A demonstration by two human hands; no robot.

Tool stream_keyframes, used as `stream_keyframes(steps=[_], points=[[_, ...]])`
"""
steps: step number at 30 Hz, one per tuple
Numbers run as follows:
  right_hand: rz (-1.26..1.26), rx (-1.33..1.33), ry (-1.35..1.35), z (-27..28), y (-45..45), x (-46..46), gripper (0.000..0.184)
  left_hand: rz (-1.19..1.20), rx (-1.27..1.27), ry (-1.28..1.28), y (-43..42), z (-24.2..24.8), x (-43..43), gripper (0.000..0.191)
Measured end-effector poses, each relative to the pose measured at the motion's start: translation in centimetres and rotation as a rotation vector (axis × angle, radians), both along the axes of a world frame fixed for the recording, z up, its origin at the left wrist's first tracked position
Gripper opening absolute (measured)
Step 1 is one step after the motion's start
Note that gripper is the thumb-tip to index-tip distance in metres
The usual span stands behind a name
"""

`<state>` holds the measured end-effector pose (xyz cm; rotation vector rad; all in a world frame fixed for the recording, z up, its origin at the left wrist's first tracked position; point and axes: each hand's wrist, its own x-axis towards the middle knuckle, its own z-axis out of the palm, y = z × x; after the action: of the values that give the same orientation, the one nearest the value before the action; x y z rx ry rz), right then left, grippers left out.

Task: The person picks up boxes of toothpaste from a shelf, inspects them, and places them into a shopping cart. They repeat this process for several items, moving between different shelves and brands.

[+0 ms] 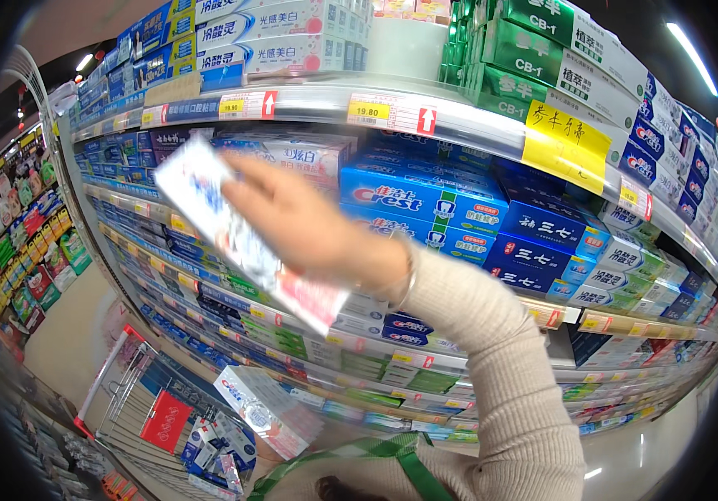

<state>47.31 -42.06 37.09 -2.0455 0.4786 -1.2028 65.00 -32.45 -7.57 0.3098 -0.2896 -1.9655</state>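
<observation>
My right hand (309,225), blurred by motion and with a bracelet at the wrist, grips a white and pink toothpaste box (240,244) in front of the shelves. Behind it lie pink and white toothpaste boxes (296,150), with blue Crest boxes (421,194) to their right. Low in the view, my left hand (265,460) is mostly hidden under a stack of white Crest toothpaste boxes (265,413), which it holds close to the green checked apron.
A metal shopping cart (127,401) with several small boxes (218,448) in it stands at the lower left. The shelf edge (309,94) with price tags runs across above my right hand. A white wire rack (52,125) rises at the left.
</observation>
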Motion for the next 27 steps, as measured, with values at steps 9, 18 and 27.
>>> stream_keyframes(steps=[9, 18, 27], points=[[0.473, 0.703, -0.419, -9.5, -2.0, -1.4, 0.042, 0.097, 0.037, -0.039, 1.9, -0.1, 0.6, 0.077], [0.632, 1.162, -0.524, -13.1, -1.2, -1.7, 0.039, 0.194, 0.069, -0.103, 3.5, 0.8, 1.0, 0.076], [0.746, 1.002, -0.299, -11.0, -6.7, 6.3, 0.043, 0.275, 0.084, -0.133, 4.6, 1.3, 0.7, 0.076]])
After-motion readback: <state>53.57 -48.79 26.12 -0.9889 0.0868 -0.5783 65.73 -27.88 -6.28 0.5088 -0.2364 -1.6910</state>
